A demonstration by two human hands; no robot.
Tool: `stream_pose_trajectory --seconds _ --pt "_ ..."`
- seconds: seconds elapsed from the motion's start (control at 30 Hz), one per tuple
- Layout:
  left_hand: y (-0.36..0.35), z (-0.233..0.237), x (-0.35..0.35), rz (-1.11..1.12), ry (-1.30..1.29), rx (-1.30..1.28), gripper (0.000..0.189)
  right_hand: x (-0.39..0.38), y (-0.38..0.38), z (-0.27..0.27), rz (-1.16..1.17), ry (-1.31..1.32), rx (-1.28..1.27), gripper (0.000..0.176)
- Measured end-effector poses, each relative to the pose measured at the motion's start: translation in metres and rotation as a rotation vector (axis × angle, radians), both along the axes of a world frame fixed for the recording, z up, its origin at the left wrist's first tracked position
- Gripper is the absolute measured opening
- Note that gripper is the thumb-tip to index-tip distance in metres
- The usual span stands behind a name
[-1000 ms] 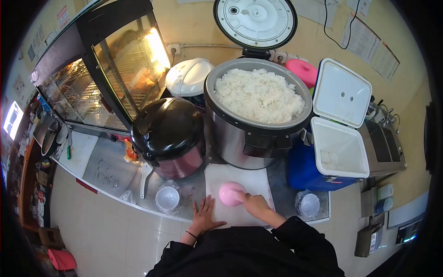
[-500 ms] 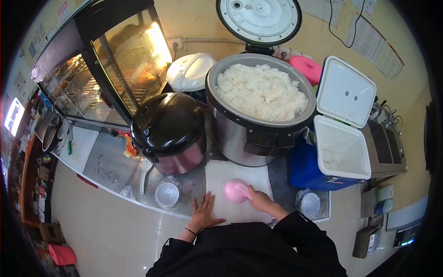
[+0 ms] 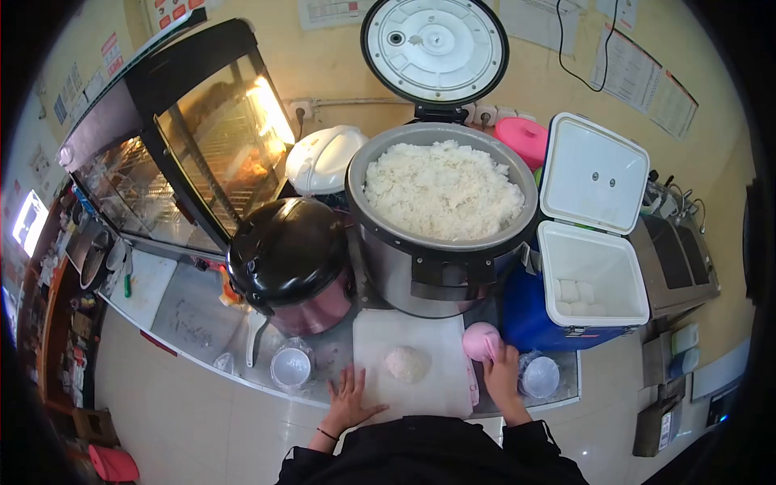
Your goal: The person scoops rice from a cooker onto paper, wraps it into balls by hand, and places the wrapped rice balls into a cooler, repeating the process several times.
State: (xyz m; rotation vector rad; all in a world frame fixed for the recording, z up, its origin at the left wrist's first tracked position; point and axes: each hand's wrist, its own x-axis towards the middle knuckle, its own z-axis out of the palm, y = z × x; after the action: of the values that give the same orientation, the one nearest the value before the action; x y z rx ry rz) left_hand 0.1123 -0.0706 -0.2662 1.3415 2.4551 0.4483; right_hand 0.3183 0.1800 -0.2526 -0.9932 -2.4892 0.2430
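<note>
A rounded mound of rice (image 3: pixel 406 364) lies on the white paper (image 3: pixel 376 331) on the metal counter. My right hand (image 3: pixel 503 376) grips the handle of a pink scoop (image 3: pixel 482 341), which is beside the paper's right edge. With fingers spread, my left hand (image 3: pixel 349 402) rests flat at the paper's lower left corner. Behind the paper stands a large open cooker (image 3: pixel 432 279) full of white rice (image 3: pixel 444 190). Wrapped round bowls sit left (image 3: pixel 291 367) and right (image 3: pixel 541 377) of the paper.
A black-lidded pink cooker (image 3: pixel 311 307) and a white rice paddle (image 3: pixel 255 335) are to the left, with a lit glass display warmer (image 3: pixel 218 153) behind. At the right stands a blue cooler (image 3: pixel 525 311), lid raised, with white rounded packets inside. Its side is close to the scoop.
My right hand has carried the pink scoop off the paper to the right, and a rice mound now shows where it was. My left hand stays at the paper's corner. The view has shifted.
</note>
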Motion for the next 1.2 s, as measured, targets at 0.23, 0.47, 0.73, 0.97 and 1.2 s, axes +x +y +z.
stream_pose_trajectory --seconds 0.23,0.47,0.73,0.97,1.2 --pt "0.07 0.013 -0.046 -0.11 0.089 0.28 0.05 -0.09 0.024 -0.071 0.414 -0.105 -0.04 0.04" --pt "0.136 -0.028 -0.076 -0.282 0.172 0.106 0.045 -0.081 0.019 -0.084 0.344 -0.077 -0.185 0.043" --pt "0.148 0.01 -0.068 -0.453 0.148 -0.081 0.021 -0.067 0.005 -0.07 0.199 0.604 -0.529 0.045" --pt "0.093 -0.002 -0.025 -0.549 0.173 0.208 0.034 -0.064 0.055 -0.092 0.341 0.106 -0.835 0.028" --pt "0.067 0.002 -0.007 -0.495 0.12 0.274 0.054 -0.045 0.029 -0.039 -0.076 -0.074 -1.218 0.029"
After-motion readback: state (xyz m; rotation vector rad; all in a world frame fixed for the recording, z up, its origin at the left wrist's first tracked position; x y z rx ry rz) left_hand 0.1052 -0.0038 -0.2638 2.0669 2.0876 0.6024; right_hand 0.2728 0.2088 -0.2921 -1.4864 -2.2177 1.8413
